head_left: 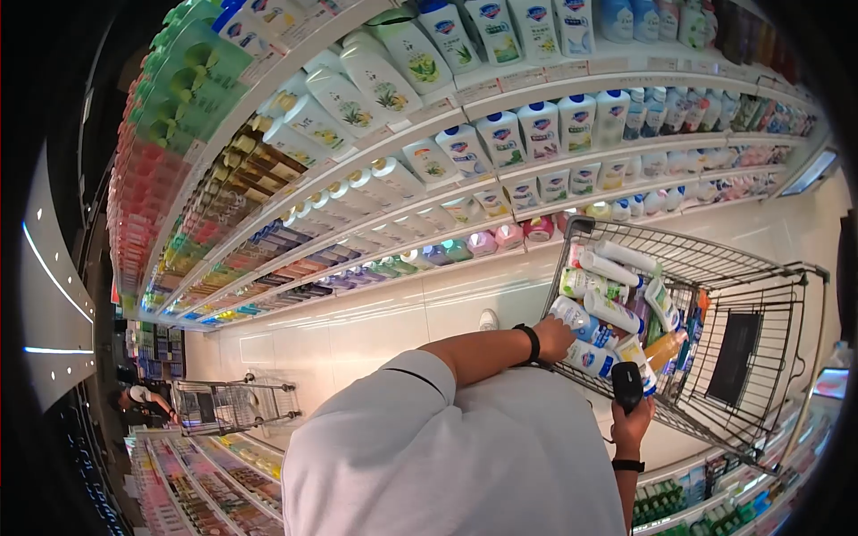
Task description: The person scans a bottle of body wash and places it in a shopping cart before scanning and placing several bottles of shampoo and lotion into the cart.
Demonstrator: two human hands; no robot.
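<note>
Bottle [572,312] by left hand [555,339], perhaps scanner [627,384] in right [634,425].

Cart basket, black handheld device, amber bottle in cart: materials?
Cart basket: likely metal, dark coated or plated; thin, evenly spaced wires with slight sheen.
Black handheld device: probably molded plastic, smooth; rounded one-piece look, soft highlights.
Amber bottle: looks like see-through plastic, glossy; light shows through, but glass can't be excluded.

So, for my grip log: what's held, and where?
The right hand holds a black handheld device by its lower end; whether the left hand grips a bottle can't be told.
</note>
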